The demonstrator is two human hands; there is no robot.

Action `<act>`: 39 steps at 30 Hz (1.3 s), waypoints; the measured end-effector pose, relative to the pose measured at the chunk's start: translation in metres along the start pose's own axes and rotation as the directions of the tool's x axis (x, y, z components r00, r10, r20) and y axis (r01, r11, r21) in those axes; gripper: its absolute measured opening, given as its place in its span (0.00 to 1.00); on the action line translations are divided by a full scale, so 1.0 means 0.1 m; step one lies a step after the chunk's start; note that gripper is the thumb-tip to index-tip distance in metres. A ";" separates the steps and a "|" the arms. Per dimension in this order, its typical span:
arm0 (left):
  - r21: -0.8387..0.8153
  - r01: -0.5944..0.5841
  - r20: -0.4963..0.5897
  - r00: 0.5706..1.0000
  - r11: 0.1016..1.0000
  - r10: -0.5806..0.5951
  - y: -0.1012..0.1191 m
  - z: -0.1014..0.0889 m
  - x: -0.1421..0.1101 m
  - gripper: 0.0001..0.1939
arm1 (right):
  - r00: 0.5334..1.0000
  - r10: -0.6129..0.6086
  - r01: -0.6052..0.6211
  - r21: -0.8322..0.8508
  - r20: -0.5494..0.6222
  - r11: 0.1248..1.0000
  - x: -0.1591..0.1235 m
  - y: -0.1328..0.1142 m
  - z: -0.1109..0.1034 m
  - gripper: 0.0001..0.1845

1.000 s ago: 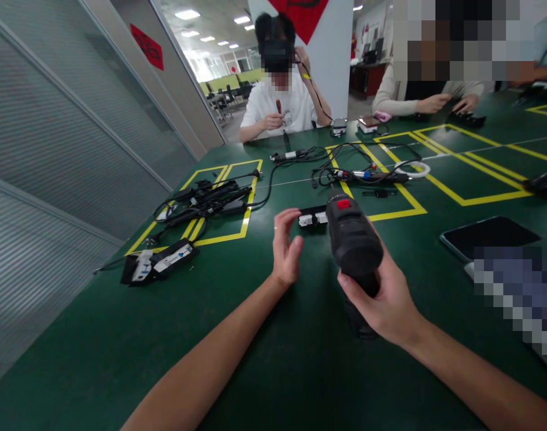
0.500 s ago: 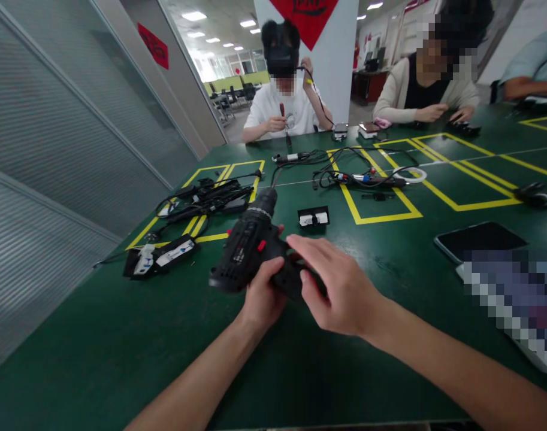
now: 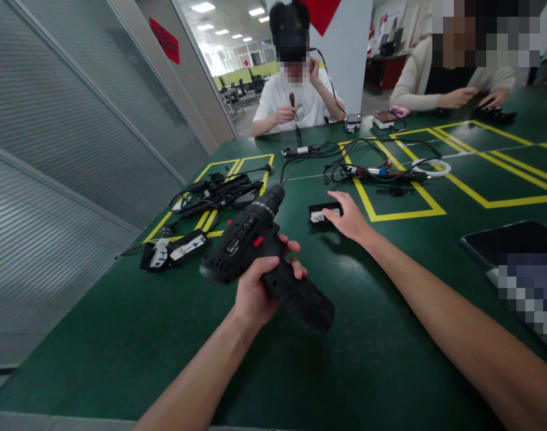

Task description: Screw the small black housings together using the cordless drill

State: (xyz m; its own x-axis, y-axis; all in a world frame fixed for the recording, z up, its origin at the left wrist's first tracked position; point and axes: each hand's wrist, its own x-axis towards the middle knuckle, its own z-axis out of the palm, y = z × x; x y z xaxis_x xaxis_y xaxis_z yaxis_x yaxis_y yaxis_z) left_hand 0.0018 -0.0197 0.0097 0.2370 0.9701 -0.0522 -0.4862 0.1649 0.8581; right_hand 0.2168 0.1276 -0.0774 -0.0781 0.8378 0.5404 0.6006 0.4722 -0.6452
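Note:
My left hand (image 3: 259, 281) is wrapped round the grip of a black cordless drill (image 3: 255, 239) with a red switch, held above the green table (image 3: 120, 335), its chuck pointing away toward the cables. My right hand (image 3: 347, 215) is stretched forward over the table. Its fingertips reach a small black-and-white case (image 3: 319, 212) lying just inside the yellow floor-tape lines. The fingers are loosely extended and nothing is gripped in them.
A black-and-white part (image 3: 177, 250) and a bundle of black cables (image 3: 214, 193) lie to the left. More cables and a white ring (image 3: 437, 167) lie ahead. A dark tablet (image 3: 507, 239) sits at the right. Two people work at the far table edge.
The drill passed from my right hand into my left, which now holds it alone. My right hand let go and reached forward to the small case.

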 end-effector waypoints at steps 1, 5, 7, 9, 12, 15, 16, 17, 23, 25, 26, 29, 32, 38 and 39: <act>-0.012 0.036 -0.011 0.999 0.999 -0.036 -0.04 0.02 -0.01 0.14 | 1.000 0.001 -0.001 0.029 0.016 1.000 -0.02 0.01 0.02 0.29; 0.004 0.120 0.023 0.993 0.993 -0.120 -0.13 0.05 -0.04 0.15 | 0.996 0.017 -0.025 0.094 0.088 0.995 -0.06 0.04 0.03 0.31; 0.061 0.129 0.058 0.989 0.990 -0.133 -0.15 0.06 -0.07 0.17 | 0.991 0.049 -0.060 0.087 0.128 0.994 -0.07 0.06 0.03 0.30; 0.121 0.123 0.071 0.989 0.985 -0.132 -0.16 0.06 -0.10 0.18 | 0.988 0.071 -0.081 0.071 0.139 0.994 -0.06 0.09 0.03 0.28; 0.142 0.127 0.056 0.989 0.982 -0.136 -0.15 0.06 -0.11 0.19 | 0.991 0.079 -0.086 0.063 0.106 0.994 -0.03 0.15 0.03 0.28; 0.125 0.190 0.048 0.979 0.974 -0.197 -0.12 0.06 -0.11 0.17 | 0.992 0.086 -0.090 0.045 0.088 0.995 -0.01 0.20 0.02 0.27; 0.122 0.214 0.049 0.974 0.969 -0.221 -0.12 0.06 -0.11 0.17 | 0.992 0.085 -0.089 0.038 0.089 0.995 0.00 0.20 0.01 0.27; 0.120 0.231 0.050 0.970 0.965 -0.239 -0.11 0.05 -0.11 0.17 | 0.993 0.081 -0.084 0.035 0.090 0.996 0.00 0.21 0.00 0.27; 0.208 0.253 0.012 0.965 0.945 -0.261 -0.11 0.05 -0.14 0.17 | 0.991 0.079 -0.084 0.041 0.107 0.996 0.01 0.20 -0.02 0.26; 0.242 0.247 -0.001 0.967 0.938 -0.254 -0.13 0.05 -0.14 0.17 | 0.991 0.084 -0.086 0.023 0.104 0.996 0.02 0.19 -0.02 0.25; 0.253 0.245 -0.006 0.968 0.936 -0.252 -0.13 0.05 -0.14 0.17 | 0.991 0.084 -0.086 0.015 0.102 0.996 0.02 0.19 -0.02 0.25; 0.275 0.249 -0.020 0.967 0.929 -0.253 -0.15 0.05 -0.12 0.18 | 0.991 0.090 -0.092 0.011 0.102 0.996 0.02 0.18 -0.02 0.25; 0.290 0.243 -0.025 0.969 0.926 -0.246 -0.16 0.06 -0.11 0.18 | 0.991 0.092 -0.094 0.014 0.100 0.995 0.02 0.18 -0.02 0.25; 0.315 0.234 -0.017 0.970 0.920 -0.241 -0.15 0.05 -0.10 0.17 | 0.992 0.084 -0.086 0.015 0.093 0.996 0.02 0.19 -0.01 0.25; 0.317 0.238 -0.018 0.969 0.918 -0.245 -0.15 0.05 -0.10 0.16 | 0.993 0.080 -0.082 0.016 0.090 0.997 0.02 0.19 -0.01 0.25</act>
State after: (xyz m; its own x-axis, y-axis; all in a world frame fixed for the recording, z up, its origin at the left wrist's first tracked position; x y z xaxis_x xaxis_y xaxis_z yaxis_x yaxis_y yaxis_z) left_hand 0.0107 -0.0325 -0.0004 0.3339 0.9030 -0.2704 -0.1233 0.3262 0.9372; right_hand 0.2289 0.1376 -0.0884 -0.1015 0.8942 0.4360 0.5922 0.4064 -0.6957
